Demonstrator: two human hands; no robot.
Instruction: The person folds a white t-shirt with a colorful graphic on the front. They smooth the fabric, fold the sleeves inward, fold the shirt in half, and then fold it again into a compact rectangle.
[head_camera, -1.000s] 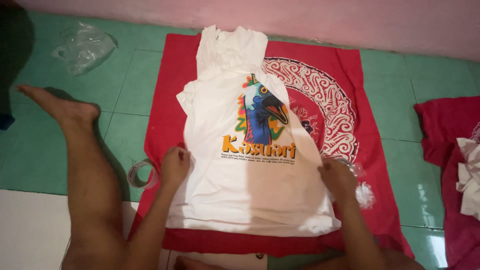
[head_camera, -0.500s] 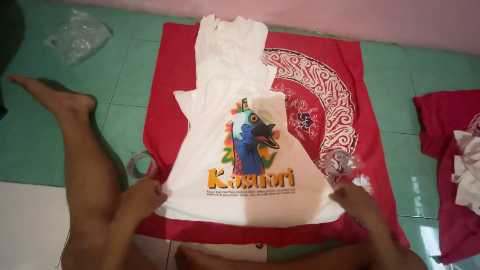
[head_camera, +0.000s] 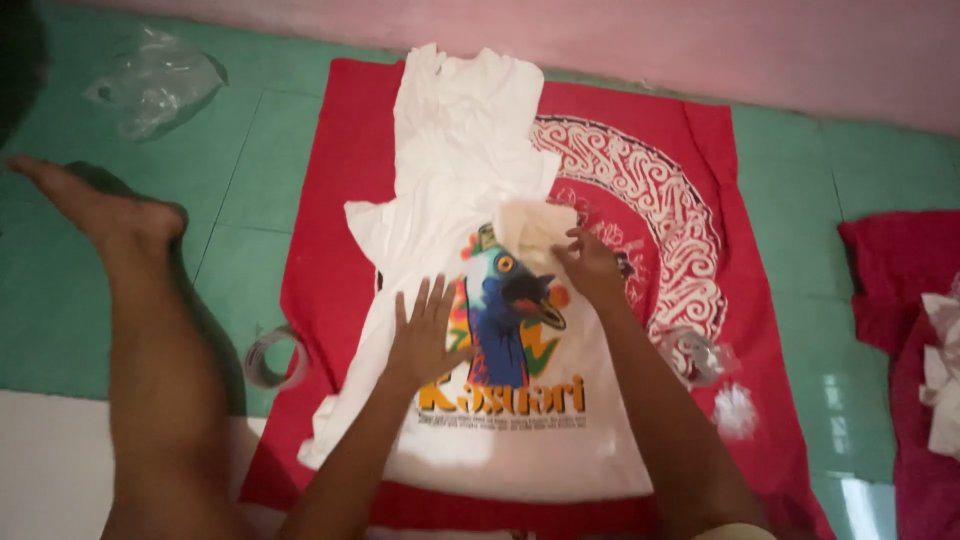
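White T-shirt (head_camera: 470, 150) with a colourful bird print, spread flat on a red patterned cloth (head_camera: 690, 150) over the green tiled floor (head_camera: 120, 280). Left hand (head_camera: 428, 335) pressed flat on the shirt beside the print, fingers spread apart. Right hand (head_camera: 592, 268) pinched on a folded-over flap of the shirt's white fabric above the bird's head. Roll of clear tape (head_camera: 272, 358) on the floor just left of the cloth. Crumpled plastic bag (head_camera: 160, 85) well apart, top left.

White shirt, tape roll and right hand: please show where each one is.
White shirt (head_camera: 470, 110), head view, upper plain part.
Tape roll (head_camera: 272, 358), head view, its ring.
Right hand (head_camera: 592, 266), head view, back of hand.
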